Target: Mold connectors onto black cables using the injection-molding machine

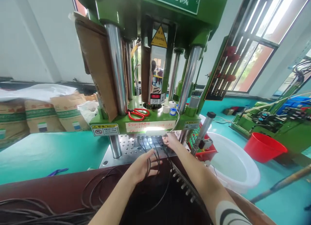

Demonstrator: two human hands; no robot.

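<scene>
Several thin black cables (pixel 157 153) run from the metal plate under the green press toward me. My left hand (pixel 145 165) is palm up in front of the plate, with cables threaded between its partly spread fingers. Closer to the press, my right hand (pixel 170 141) has its fingers closed in a pinch at a black cable by the plate's right side; its fingertips are small and partly hidden. Beneath the press head, the perforated metal plate (pixel 126 150) carries a shiny block (pixel 151 142) where the cables end.
Red-handled scissors (pixel 138 114) and small spools (pixel 173 111) lie on the press ledge. A row of metal pegs (pixel 182 186) runs below my right forearm. Coiled cables (pixel 31 212) lie at lower left. A red basket (pixel 206 153) and white tub (pixel 252 173) stand right.
</scene>
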